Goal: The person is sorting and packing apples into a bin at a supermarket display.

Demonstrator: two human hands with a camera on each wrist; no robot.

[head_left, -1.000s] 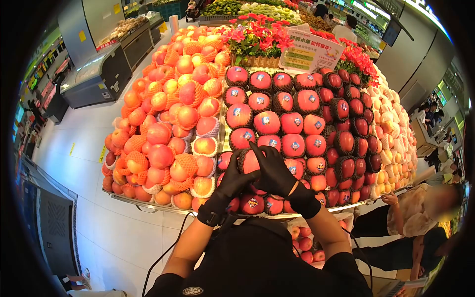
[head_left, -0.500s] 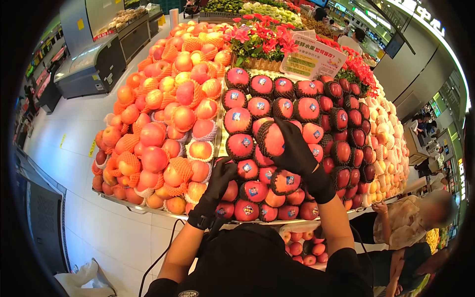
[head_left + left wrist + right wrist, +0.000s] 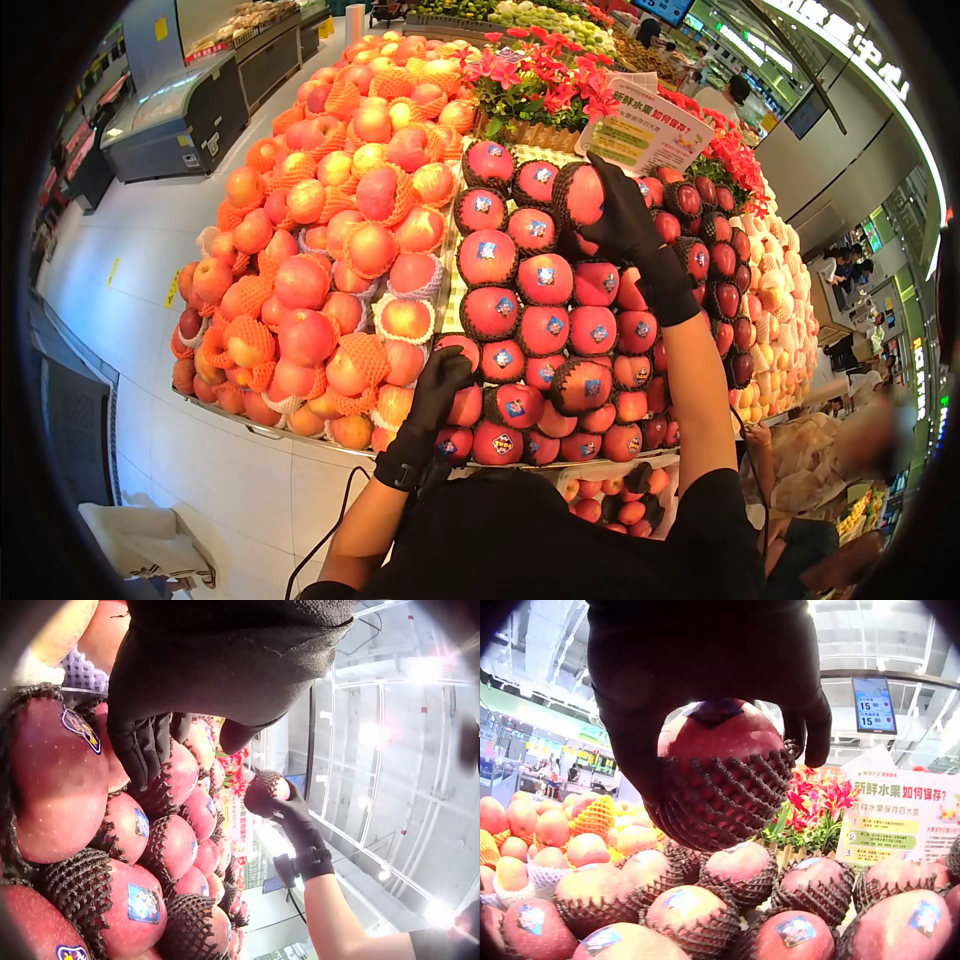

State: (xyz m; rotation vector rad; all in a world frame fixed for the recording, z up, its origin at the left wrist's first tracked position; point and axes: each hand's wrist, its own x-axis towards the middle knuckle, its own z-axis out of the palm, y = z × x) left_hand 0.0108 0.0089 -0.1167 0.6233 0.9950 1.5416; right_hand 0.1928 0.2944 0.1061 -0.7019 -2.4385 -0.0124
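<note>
In a black glove, my right hand [image 3: 622,220] grips a red apple [image 3: 724,757] wrapped in a black foam net. The right wrist view puts this apple above the back rows, its net on the lower half and the fingers around its top and sides. My left hand [image 3: 440,385], also gloved in black, rests at the front left of the netted apples with its fingers loosely bent. Its fingertips lie right at a red apple [image 3: 178,766] in the left wrist view. Below the hands, rows of netted apples [image 3: 546,278] carry blue stickers.
Orange-netted apples [image 3: 302,281] are heaped on the left, and paler fruit in white nets [image 3: 785,300] on the right. Red flowers [image 3: 540,75] and a printed sign [image 3: 650,122] stand behind the rows. A person [image 3: 800,455] is at the right.
Both hands were together over the front apples. The right hand has since carried a netted apple away toward the back rows, while the left has moved to the left edge of these rows.
</note>
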